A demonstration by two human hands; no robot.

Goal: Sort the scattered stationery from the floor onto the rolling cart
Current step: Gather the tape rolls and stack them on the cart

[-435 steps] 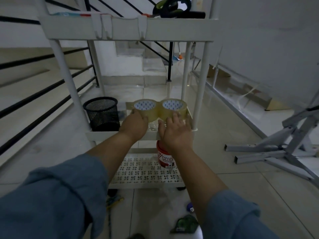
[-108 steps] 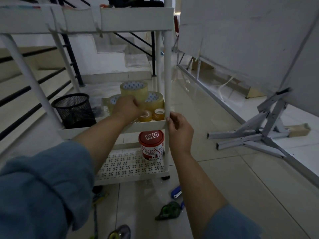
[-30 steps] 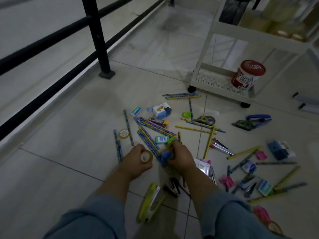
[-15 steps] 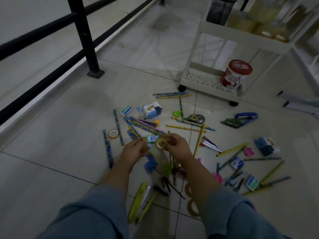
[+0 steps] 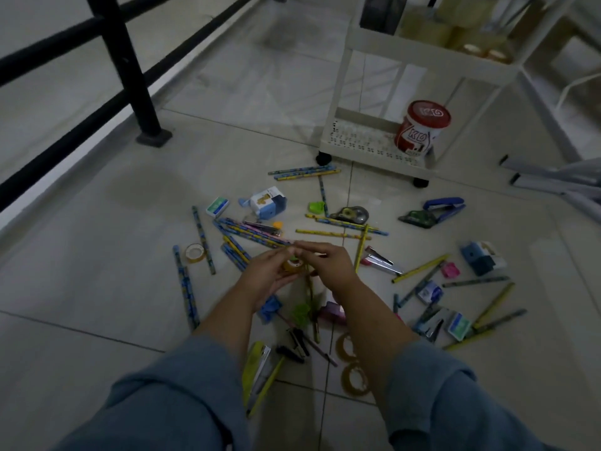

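Over the pile of stationery on the tiled floor, my left hand (image 5: pixel 265 279) and my right hand (image 5: pixel 328 266) meet around a small yellowish tape roll (image 5: pixel 293 265). The roll rests in my left palm while my right fingertips pinch it from above. Pencils (image 5: pixel 257 234), a small loose tape roll (image 5: pixel 195 253), two flat tape rolls (image 5: pixel 354 379), sharpeners, erasers, a blue stapler (image 5: pixel 444 205) and a yellow stapler (image 5: pixel 257 372) lie scattered around. The white rolling cart (image 5: pixel 364 151) stands beyond them at the upper right.
A red-lidded tub (image 5: pixel 421 131) sits on the cart's bottom shelf, and big tape rolls (image 5: pixel 455 30) sit on the shelf above. A black railing post (image 5: pixel 130 70) stands at the left. White metal frame legs (image 5: pixel 553 182) lie at the right.
My hands have come together and lifted a little over the pile. The small tape rolls picked off the floor are now gathered between both hands.
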